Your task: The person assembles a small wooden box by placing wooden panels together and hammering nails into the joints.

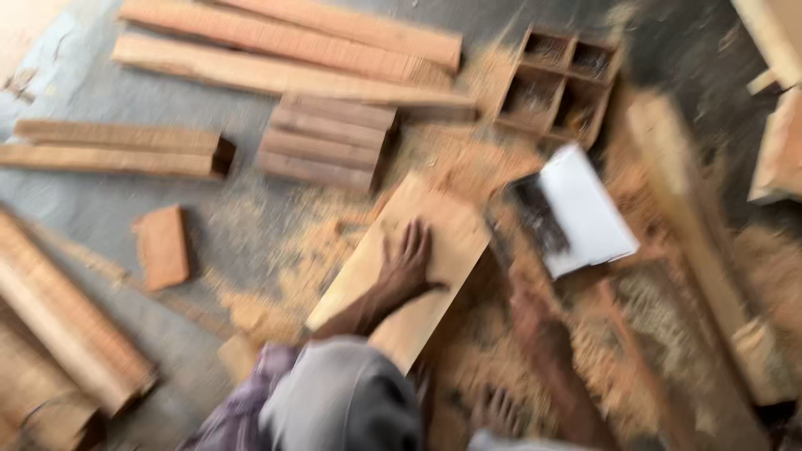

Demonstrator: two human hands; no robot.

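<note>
The picture is motion-blurred. My left hand lies flat, fingers spread, on a pale wooden plank that runs diagonally across the sawdust-covered floor. My right hand is at the plank's right edge, below a flat white object with a dark part. The blur hides whether the right hand grips that object. My bent knee in grey cloth is at the bottom, and a bare foot shows beside it.
Long reddish planks and a stack of short boards lie at the back. A wooden grid box stands behind the plank. A small block and rounded timbers lie left; beams lie right.
</note>
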